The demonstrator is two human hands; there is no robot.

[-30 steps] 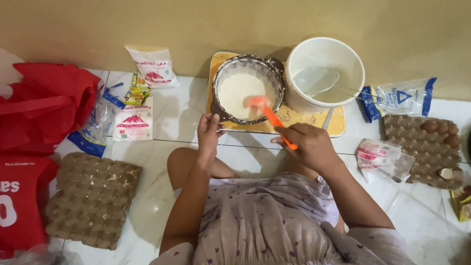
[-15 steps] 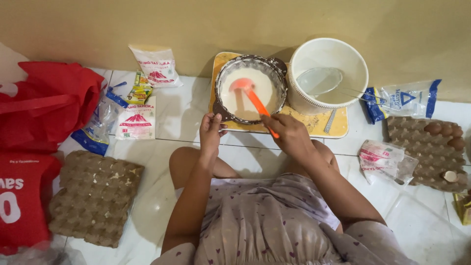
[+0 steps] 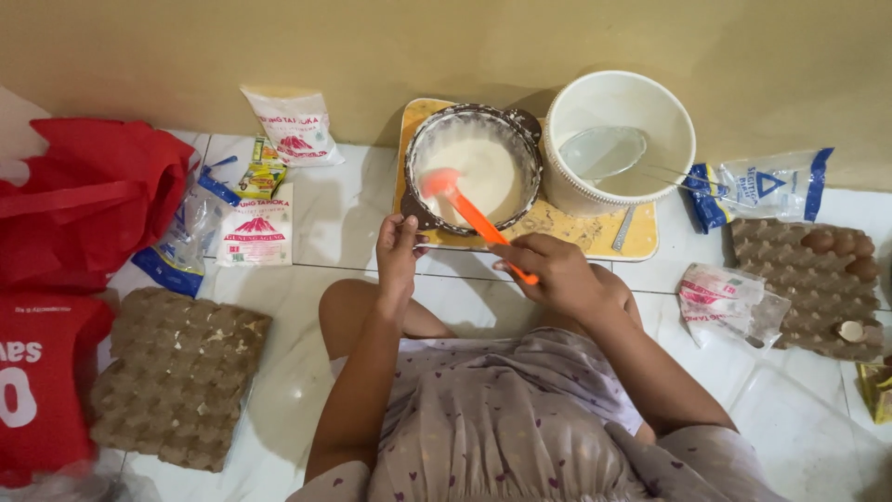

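Two hands at work. Left hand (image 3: pixel 398 249) pinches the near rim of the pan (image 3: pixel 476 169), at its 7 o'clock. Right hand (image 3: pixel 556 271) grips the orange spatula (image 3: pixel 469 212), blade in pale batter at 9 o'clock. Pan sits on a yellow board (image 3: pixel 557 228) beside the white bucket (image 3: pixel 621 139). Risk: a hard stroke slops batter over the rim, or tips the pan if the pinch slips.

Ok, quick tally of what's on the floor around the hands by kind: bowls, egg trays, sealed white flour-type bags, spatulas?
Bowls: 2, the metal bowl of pale batter and the white bucket bowl.
Egg trays: 2, left tray and right tray.
White powder bags: 2, far bag and near bag.
Spatulas: 1, orange spatula, held in the right hand.
Total: 7.
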